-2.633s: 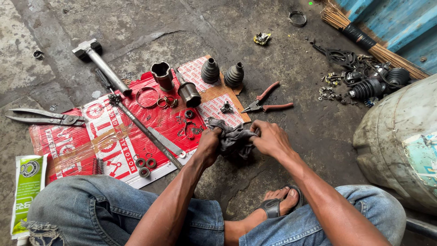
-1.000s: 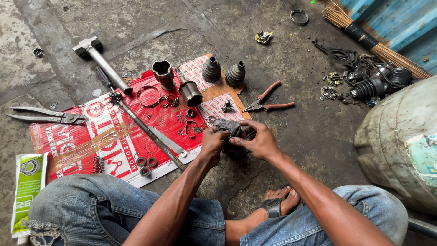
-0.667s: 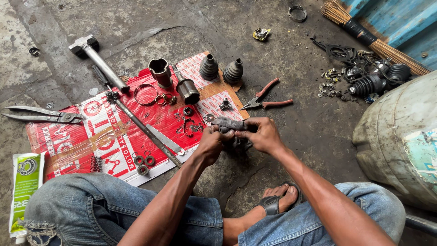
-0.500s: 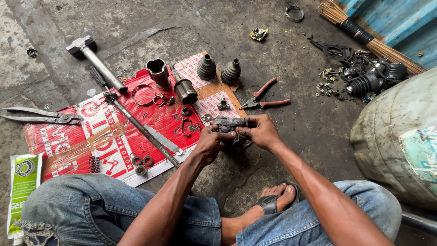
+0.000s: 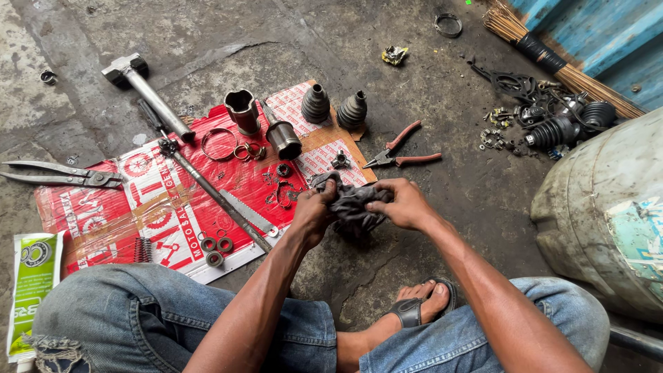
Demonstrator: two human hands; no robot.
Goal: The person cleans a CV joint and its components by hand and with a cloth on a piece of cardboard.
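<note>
My left hand [image 5: 312,215] and my right hand [image 5: 402,202] both grip a dark grey greasy rag [image 5: 352,206] held low over the concrete floor. The rag is bunched around something between my palms; what it wraps is hidden. Just beyond my hands lies a red printed sheet [image 5: 148,207] with parts on it: a long steel shaft [image 5: 215,195], two metal cups [image 5: 262,124], rings [image 5: 219,143] and small clips. Two black rubber boots [image 5: 335,107] stand on a piece of cardboard at the sheet's far end.
Red-handled pliers [image 5: 404,152] lie right of the cardboard. A hammer [image 5: 148,95] and large snips [image 5: 62,176] lie to the left, a green packet [image 5: 31,283] at the bottom left. A pale drum [image 5: 608,214] stands on the right, a broom [image 5: 552,59] and black parts behind.
My hands have kept working the rag around the hidden part, shifting it slightly toward me and closing it more tightly. The metal piece seen between my fingers earlier is now covered.
</note>
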